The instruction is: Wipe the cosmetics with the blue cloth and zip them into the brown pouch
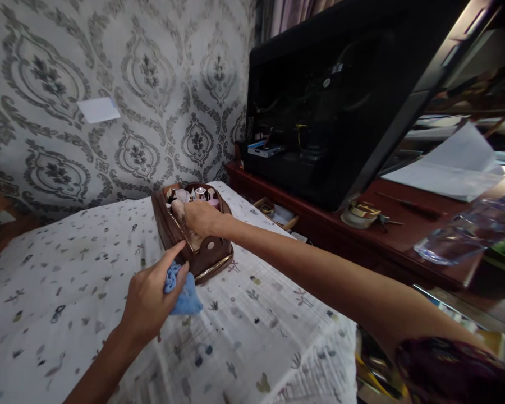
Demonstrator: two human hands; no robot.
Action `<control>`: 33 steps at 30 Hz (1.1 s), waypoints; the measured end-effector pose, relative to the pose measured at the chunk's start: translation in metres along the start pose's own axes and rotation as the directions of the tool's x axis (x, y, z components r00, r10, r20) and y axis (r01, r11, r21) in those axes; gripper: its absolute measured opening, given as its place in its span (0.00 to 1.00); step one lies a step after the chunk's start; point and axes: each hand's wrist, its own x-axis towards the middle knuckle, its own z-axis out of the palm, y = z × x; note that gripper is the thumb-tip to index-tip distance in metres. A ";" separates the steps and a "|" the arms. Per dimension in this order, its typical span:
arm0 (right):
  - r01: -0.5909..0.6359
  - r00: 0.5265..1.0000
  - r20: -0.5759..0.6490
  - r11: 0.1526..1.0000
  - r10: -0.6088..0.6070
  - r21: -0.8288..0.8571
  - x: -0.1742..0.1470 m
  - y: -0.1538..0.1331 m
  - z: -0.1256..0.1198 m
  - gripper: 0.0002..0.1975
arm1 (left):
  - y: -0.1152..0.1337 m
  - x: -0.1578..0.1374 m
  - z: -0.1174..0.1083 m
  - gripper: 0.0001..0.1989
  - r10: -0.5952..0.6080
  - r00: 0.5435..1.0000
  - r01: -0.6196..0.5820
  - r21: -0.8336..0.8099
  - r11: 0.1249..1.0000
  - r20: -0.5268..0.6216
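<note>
A brown bag (216, 264) with gold zips lies unzipped on a patterned white cloth (244, 325). Small bottles, jars and tubes (200, 193) fill its inside, some with pale or silver caps. My right hand (202, 217) reaches over the bag's near side into these items, its fingers curled downward. What they grip, if anything, is hidden behind the hand. Just in front of the bag, my left hand (151, 292) holds a crumpled blue cloth (187, 294) between thumb and fingers, with its index finger extended close to the bag's edge.
Right of the bed stands a reddish-brown cabinet (404, 241) with a large black television (320, 112). On it are a gold-lidded jar (361, 214), white paper (454, 163) and a clear plastic bottle (467, 230). An open drawer (280, 216) sits below the television.
</note>
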 end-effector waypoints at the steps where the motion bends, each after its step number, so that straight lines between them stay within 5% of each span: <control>1: -0.002 1.000 0.003 1.000 0.002 -0.005 -0.002 -0.001 -0.002 0.26 | 0.000 0.000 0.000 0.23 -0.004 1.000 0.004 0.001 1.000 0.004; 5: -0.030 1.000 0.007 0.997 0.031 -0.065 -0.010 -0.008 -0.010 0.31 | 0.001 0.001 -0.001 0.23 0.001 1.000 -0.001 0.002 1.000 0.003; 18: 0.036 0.994 -0.098 0.989 -0.051 -0.144 -0.025 -0.017 -0.023 0.13 | 0.000 0.002 -0.005 0.23 -0.080 0.996 0.086 -0.159 0.984 0.042; 21: 0.056 0.972 -0.230 0.998 -0.057 -0.008 -0.030 -0.001 -0.023 0.15 | -0.009 0.007 -0.011 0.24 -0.207 0.978 0.198 -0.273 0.941 -0.006; 24: 0.026 0.880 -0.470 0.980 0.070 0.195 -0.033 0.028 -0.019 0.15 | -0.034 0.017 -0.011 0.26 -0.392 0.915 0.328 -0.387 0.862 -0.098; 26: -0.004 0.808 -0.535 0.912 0.245 0.411 -0.032 0.050 -0.012 0.16 | -0.056 0.025 -0.003 0.30 -0.472 0.872 0.368 -0.468 0.804 -0.126; 28: -0.018 0.781 -0.465 0.759 0.417 0.651 -0.026 0.070 -0.002 0.18 | -0.077 0.034 0.010 0.32 -0.517 0.849 0.379 -0.557 0.739 -0.110; 33: 0.002 0.847 -0.303 0.566 0.438 0.825 -0.011 0.086 0.021 0.26 | -0.099 0.050 0.040 0.31 -0.496 0.864 0.355 -0.601 0.716 -0.081</control>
